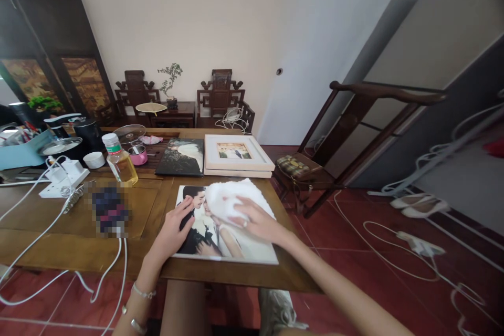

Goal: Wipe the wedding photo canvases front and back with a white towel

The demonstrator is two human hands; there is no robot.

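A large photo panel [260, 247] with a picture of a couple lies flat near the front edge of the wooden table. My left hand [179, 226] rests along the panel's left side, fingers stretched out on the picture and holding nothing. Over the panel's upper right part lies a fluffy white cloth [224, 194]. My right hand [252, 218] presses on this cloth with the fingers bent into it, and a ring shows on one finger. The cloth hides part of the picture beneath.
Behind the panel lie a dark photo panel [183, 157] and stacked pale picture frames [240, 165]. To the left stand an oil bottle [120, 160], a pink cup [137, 156] and a white power strip [65, 178] with cables. A wooden chair [342, 131] holding a bag is at right.
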